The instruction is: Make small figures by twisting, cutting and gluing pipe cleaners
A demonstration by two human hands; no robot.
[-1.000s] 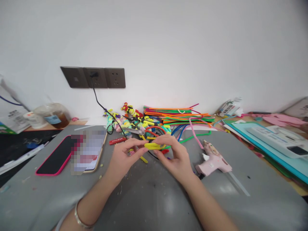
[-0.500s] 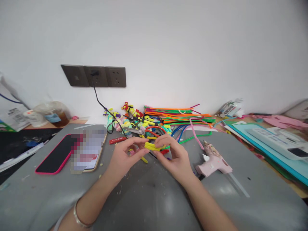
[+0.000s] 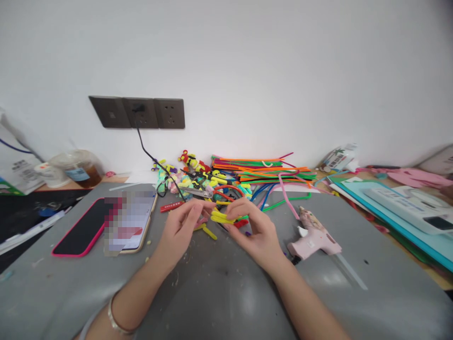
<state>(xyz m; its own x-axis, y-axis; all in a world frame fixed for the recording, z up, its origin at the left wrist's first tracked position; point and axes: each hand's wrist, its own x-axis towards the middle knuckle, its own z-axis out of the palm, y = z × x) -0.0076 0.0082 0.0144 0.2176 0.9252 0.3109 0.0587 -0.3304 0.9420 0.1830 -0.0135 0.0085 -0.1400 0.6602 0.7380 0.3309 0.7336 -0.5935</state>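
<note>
My right hand (image 3: 255, 231) pinches a folded bundle of yellow pipe cleaner (image 3: 222, 217) between thumb and fingers, above the middle of the desk. Just left of it is my left hand (image 3: 182, 229), loosely curved, its thumb away from the bundle and its fingertips close to the bundle's left end. I see nothing held in the left hand. Below the hands lies a loose yellow pipe cleaner piece (image 3: 210, 233). Scissors with orange handles (image 3: 229, 189) lie behind the hands. A red object (image 3: 241, 224) shows partly behind my right fingers.
Bundled coloured pipe cleaners (image 3: 269, 170) lie along the wall, near small fuzzy figures (image 3: 193, 163). A pink glue gun (image 3: 314, 241) rests at right, two phones (image 3: 79, 231) at left. A black cable (image 3: 143, 146) runs from the wall socket. Folders (image 3: 354, 200) lie far right.
My left thumb has come off the yellow bundle and moved up and left, uncovering the loose yellow piece below. My right hand keeps its pinch, nearly in place.
</note>
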